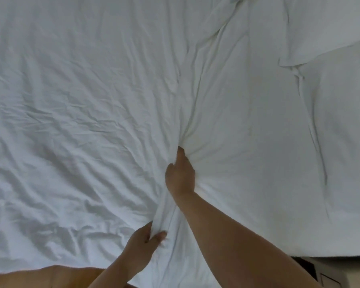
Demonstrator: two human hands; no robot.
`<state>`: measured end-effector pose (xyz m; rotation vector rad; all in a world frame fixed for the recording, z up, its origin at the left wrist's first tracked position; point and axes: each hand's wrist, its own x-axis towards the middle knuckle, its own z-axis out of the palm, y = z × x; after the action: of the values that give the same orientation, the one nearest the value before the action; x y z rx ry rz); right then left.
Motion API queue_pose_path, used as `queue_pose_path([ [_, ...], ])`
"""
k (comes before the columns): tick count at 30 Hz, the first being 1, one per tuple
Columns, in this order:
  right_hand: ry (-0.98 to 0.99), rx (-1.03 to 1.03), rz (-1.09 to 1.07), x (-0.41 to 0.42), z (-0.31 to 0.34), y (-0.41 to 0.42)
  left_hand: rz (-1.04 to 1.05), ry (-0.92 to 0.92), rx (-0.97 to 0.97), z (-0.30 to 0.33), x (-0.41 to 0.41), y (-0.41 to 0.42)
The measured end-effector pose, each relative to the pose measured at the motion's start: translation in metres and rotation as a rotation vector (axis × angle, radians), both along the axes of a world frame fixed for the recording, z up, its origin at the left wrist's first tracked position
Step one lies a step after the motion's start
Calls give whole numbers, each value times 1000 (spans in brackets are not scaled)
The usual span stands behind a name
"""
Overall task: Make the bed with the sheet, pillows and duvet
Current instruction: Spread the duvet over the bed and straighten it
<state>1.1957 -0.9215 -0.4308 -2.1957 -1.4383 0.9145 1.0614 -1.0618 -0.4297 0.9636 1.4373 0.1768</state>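
A wrinkled white duvet (71,113) covers the left and middle of the bed. Its bunched edge runs up the middle of the view as a long fold (197,65). My left hand (146,240) pinches that gathered edge near the bed's front. Further up, my right hand (180,175) grips the same fold, its fingers buried in the cloth. To the right lies the smoother white sheet (258,142). A white pillow (341,125) lies at the right edge, and another pillow (312,23) lies above it at the top right.
The bed's front edge (299,255) shows at the lower right, with a strip of floor and a dark object (308,267) below it. My leg (50,275) shows at the bottom left.
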Motion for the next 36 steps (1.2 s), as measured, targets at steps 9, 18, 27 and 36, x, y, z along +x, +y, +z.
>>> queue_pose_path([
  [9, 67, -441, 434, -16, -32, -1, -56, 300, -148, -28, -52, -14],
  [18, -230, -65, 642, -44, -36, -109, -34, 303, -348, -11, -98, -29],
  [27, -323, -275, 1057, -175, -52, -168, 540, 470, -354, -30, -266, -42],
  [36, -350, -321, 927, -203, -45, -177, 1498, -51, -345, -25, -439, -25],
])
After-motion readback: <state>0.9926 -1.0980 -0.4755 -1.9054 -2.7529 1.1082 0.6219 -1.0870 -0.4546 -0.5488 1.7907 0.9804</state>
